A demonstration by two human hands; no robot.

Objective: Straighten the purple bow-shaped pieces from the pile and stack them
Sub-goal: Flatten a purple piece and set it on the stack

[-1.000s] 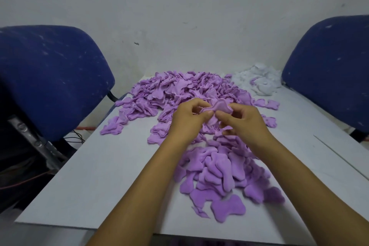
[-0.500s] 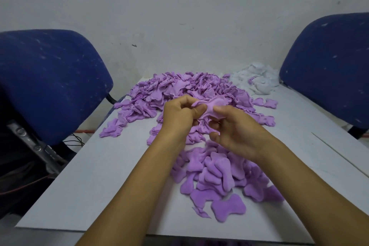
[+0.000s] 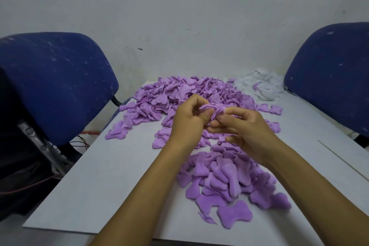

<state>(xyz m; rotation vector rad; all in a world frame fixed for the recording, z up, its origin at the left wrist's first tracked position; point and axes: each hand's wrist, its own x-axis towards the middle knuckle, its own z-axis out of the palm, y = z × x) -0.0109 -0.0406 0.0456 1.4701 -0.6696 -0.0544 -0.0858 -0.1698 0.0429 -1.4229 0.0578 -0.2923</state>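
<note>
Between the two hands, above the table [image 3: 103,175], a crumpled purple piece [image 3: 214,110] is pinched by the left hand [image 3: 188,124] and right hand [image 3: 242,128], fingers curled, mid-straightening. Next, it likely needs flattening, then laying on the stack [image 3: 225,177] below the wrists; the pile [image 3: 179,94] lies beyond.

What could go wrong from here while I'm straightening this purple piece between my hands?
1. The crumpled purple piece is pinched by the left hand and right hand right over the far pile; if it slips, it may get lost among the unsorted ones.
2. The near heap looks loosely overlapped, not squared, so adding more could make pieces slide toward the table edge.
</note>
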